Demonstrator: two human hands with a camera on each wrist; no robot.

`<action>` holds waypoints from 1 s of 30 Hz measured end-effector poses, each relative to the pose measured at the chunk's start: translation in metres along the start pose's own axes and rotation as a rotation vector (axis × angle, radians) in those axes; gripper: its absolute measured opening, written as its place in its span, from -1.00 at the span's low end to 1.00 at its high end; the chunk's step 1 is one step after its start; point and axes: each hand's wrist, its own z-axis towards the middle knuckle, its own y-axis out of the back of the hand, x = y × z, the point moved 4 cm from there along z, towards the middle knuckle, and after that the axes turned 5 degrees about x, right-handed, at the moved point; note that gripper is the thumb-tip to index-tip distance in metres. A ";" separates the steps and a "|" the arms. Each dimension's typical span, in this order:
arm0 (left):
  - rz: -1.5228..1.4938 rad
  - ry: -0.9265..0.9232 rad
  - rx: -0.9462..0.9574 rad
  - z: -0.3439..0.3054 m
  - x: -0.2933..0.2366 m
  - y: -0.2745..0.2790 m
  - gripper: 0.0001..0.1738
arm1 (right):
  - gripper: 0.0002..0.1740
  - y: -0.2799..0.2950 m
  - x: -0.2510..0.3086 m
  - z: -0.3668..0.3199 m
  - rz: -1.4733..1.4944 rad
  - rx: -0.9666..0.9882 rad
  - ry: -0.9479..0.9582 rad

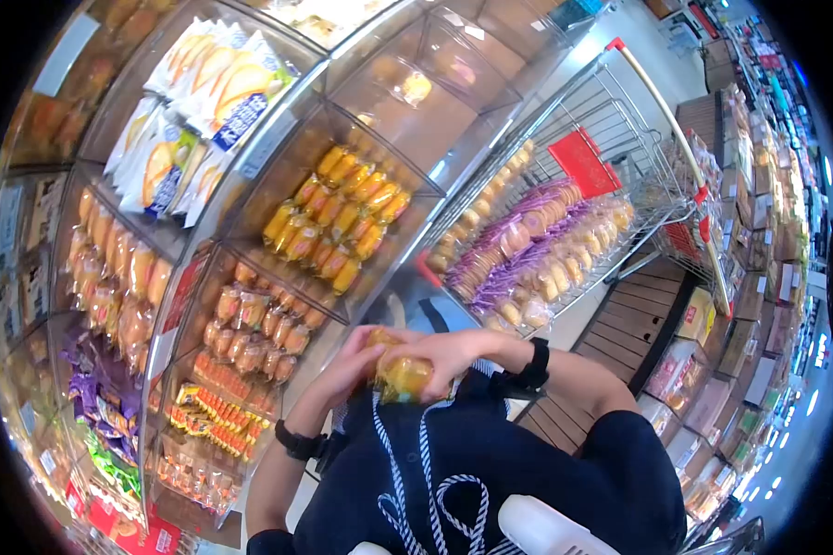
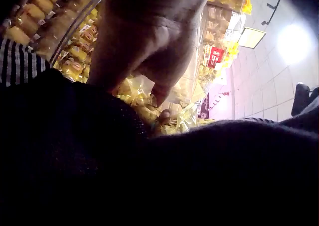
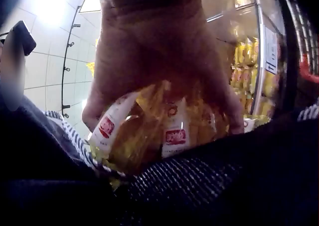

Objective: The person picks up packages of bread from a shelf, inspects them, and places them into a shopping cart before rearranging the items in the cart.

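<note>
Together, by the curled fingers of the left hand [image 1: 350,359] and right hand [image 1: 449,355], yellow packs [image 1: 404,380] are gripped before the shirt [image 1: 528,453], near the shelf [image 1: 449,116]; through uneven squeezing, one could be crushed or dropped.

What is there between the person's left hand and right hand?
Yellow packs lie between the left hand and the right hand, gripped by both; the head view shows this.
</note>
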 end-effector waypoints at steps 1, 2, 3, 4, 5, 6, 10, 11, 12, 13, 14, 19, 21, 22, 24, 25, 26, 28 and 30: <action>0.057 0.014 0.015 0.004 -0.002 -0.002 -0.57 | -0.02 -0.003 0.000 -0.002 0.001 -0.017 0.008; 0.189 0.052 -0.006 0.001 -0.003 -0.004 -0.59 | 0.00 -0.007 0.000 -0.003 0.078 0.024 0.016; 0.103 0.121 -0.014 0.004 0.002 -0.003 -0.60 | -0.01 -0.008 0.000 -0.006 -0.004 0.062 -0.004; 0.020 0.191 -0.022 0.004 0.010 -0.002 -0.61 | -0.02 -0.014 -0.012 -0.007 -0.048 0.056 -0.002; -0.062 0.259 -0.029 0.006 0.017 0.000 -0.61 | -0.03 -0.017 -0.025 -0.009 -0.094 0.048 -0.001; -0.077 0.292 -0.027 0.006 0.016 0.000 -0.60 | -0.03 -0.014 -0.027 -0.012 -0.053 0.042 -0.011; 0.107 0.208 -0.262 0.014 0.020 0.022 -0.60 | -0.07 0.001 -0.042 -0.028 0.210 -0.003 0.030; 0.080 0.208 -0.309 0.015 0.021 0.028 -0.61 | -0.09 0.006 -0.050 -0.032 0.297 -0.021 0.065; 0.053 0.207 -0.358 0.016 0.020 0.031 -0.63 | -0.13 0.011 -0.062 -0.038 0.631 -0.029 0.081; 0.025 0.206 -0.407 0.017 0.019 0.036 -0.64 | -0.20 0.019 -0.069 -0.052 0.929 -0.055 -0.030; 0.029 0.188 -0.451 0.018 0.022 0.042 -0.67 | -0.27 0.026 -0.076 -0.070 1.225 -0.078 -0.149; 0.086 0.189 -0.601 0.024 0.018 0.050 -0.68 | -0.56 0.067 -0.194 -0.150 1.552 -0.896 -0.004; 0.117 0.205 -0.652 0.025 0.016 0.051 -0.68 | -0.51 0.092 -0.219 -0.167 1.301 -1.163 -0.136; 0.114 0.216 -0.668 0.026 0.017 0.050 -0.69 | -0.45 0.099 -0.237 -0.172 1.146 -1.284 -0.237; 0.110 0.239 -0.695 0.024 0.022 0.048 -0.69 | -0.37 0.099 -0.273 -0.178 0.654 -1.501 -0.589; 0.110 0.253 -0.705 0.024 0.023 0.047 -0.69 | -0.35 0.095 -0.292 -0.175 0.302 -1.566 -0.830; 0.105 0.265 -0.713 0.024 0.023 0.044 -0.69 | -0.34 0.092 -0.302 -0.174 -0.074 -1.589 -1.057; 0.083 0.279 -0.737 0.022 0.031 0.043 -0.70 | -0.26 0.089 -0.315 -0.161 -0.169 -1.484 -1.064; 0.101 0.291 -0.763 0.017 0.036 0.042 -0.71 | -0.22 0.086 -0.320 -0.153 -0.291 -1.400 -1.076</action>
